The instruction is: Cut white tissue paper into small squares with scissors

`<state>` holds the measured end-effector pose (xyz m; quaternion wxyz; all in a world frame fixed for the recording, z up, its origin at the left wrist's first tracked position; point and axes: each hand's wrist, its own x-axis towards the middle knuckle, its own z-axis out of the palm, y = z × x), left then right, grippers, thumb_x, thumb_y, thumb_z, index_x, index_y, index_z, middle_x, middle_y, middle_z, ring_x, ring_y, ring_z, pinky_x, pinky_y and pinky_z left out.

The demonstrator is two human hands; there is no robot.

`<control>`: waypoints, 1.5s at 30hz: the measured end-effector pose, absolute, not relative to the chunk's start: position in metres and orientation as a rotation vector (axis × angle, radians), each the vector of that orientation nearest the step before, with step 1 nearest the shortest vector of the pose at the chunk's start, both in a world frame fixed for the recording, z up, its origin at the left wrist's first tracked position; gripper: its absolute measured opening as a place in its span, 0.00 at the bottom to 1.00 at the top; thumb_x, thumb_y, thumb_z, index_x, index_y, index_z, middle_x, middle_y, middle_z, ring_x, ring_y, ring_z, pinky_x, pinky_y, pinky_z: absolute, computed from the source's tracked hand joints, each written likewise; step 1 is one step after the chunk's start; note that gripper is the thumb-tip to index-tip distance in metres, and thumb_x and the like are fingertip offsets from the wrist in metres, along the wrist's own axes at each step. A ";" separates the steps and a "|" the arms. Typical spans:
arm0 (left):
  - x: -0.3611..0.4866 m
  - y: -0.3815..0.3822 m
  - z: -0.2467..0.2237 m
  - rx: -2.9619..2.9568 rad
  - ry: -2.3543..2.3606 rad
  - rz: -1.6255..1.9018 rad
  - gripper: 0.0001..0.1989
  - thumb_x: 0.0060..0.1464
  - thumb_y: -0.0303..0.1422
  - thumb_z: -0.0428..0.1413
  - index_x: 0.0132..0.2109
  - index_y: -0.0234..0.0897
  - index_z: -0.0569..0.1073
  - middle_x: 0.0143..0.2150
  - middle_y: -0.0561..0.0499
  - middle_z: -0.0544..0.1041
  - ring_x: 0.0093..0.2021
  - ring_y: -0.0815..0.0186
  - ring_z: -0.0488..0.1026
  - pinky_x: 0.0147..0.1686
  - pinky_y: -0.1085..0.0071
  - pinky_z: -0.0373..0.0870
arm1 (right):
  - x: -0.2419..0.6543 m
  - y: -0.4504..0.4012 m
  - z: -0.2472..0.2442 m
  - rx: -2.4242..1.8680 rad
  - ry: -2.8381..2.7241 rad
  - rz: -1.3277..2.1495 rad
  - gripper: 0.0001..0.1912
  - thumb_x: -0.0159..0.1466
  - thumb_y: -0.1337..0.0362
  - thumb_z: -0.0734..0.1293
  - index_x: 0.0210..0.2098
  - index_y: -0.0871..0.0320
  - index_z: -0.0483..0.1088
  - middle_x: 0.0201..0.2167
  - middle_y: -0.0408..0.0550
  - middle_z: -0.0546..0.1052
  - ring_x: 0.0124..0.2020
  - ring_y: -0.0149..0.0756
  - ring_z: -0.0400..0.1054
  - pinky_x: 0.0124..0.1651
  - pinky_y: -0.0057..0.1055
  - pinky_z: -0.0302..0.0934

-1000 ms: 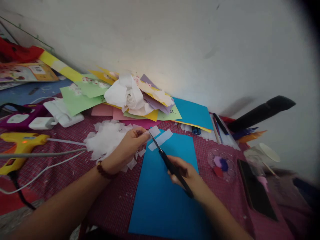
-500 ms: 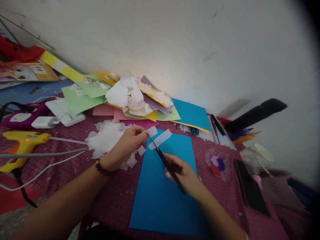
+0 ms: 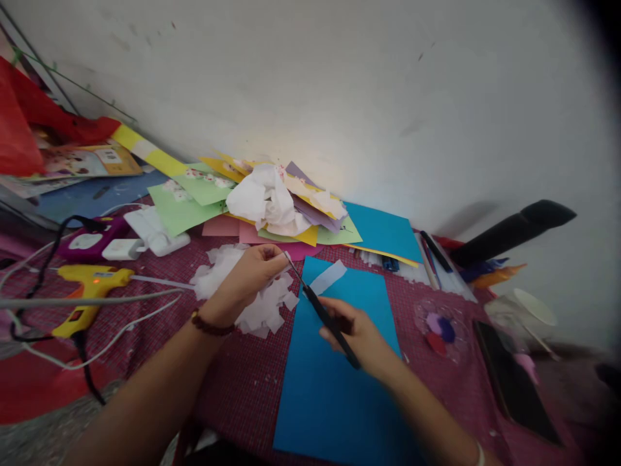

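Observation:
A blue sheet (image 3: 339, 388) lies on the red checked cloth. Over it, my right hand (image 3: 352, 333) is closed around the black handle of a slim metal-tipped tool (image 3: 330, 323). The tool's tip reaches the fingertips of my left hand (image 3: 259, 272), which are pinched together; what they hold, if anything, is hidden. One white paper strip (image 3: 328, 277) rests near the top of the blue sheet. Beneath and beside my left hand is a heap of small white paper pieces (image 3: 264, 310).
Coloured cards (image 3: 189, 207) with crumpled white paper (image 3: 264, 197) lie along the wall. At left are a yellow glue gun (image 3: 92, 291), cables and a purple socket block (image 3: 87, 243). At right are a clear dish (image 3: 441, 330), a phone (image 3: 514, 382) and a cup (image 3: 533, 307).
The view has shifted left, so the scene sits further right. The white piece that stuck out from my left fingertips no longer shows. My right hand still holds the tool.

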<state>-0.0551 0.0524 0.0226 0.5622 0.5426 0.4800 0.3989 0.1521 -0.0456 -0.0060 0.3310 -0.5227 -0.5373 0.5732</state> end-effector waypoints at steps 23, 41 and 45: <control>-0.078 0.063 0.027 1.311 1.121 0.864 0.13 0.47 0.33 0.57 0.19 0.37 0.67 0.16 0.55 0.64 0.17 0.74 0.55 0.18 0.74 0.48 | 0.160 -0.051 -0.006 -1.195 -1.433 1.685 0.35 0.57 0.45 0.72 0.59 0.53 0.63 0.37 0.47 0.67 0.34 0.35 0.60 0.34 0.32 0.58; -0.065 0.061 0.013 1.335 0.857 0.681 0.09 0.48 0.33 0.53 0.22 0.37 0.72 0.19 0.53 0.70 0.15 0.74 0.58 0.17 0.74 0.54 | 0.160 -0.048 -0.010 -1.236 -1.373 1.615 0.30 0.56 0.55 0.72 0.56 0.53 0.67 0.29 0.41 0.63 0.28 0.32 0.57 0.30 0.32 0.55; -0.061 0.057 0.021 1.339 0.971 0.673 0.09 0.44 0.30 0.55 0.19 0.37 0.68 0.16 0.55 0.64 0.15 0.75 0.55 0.16 0.75 0.49 | 0.160 -0.049 -0.010 -1.242 -1.371 1.626 0.31 0.55 0.55 0.72 0.57 0.54 0.66 0.29 0.41 0.61 0.28 0.32 0.57 0.31 0.32 0.54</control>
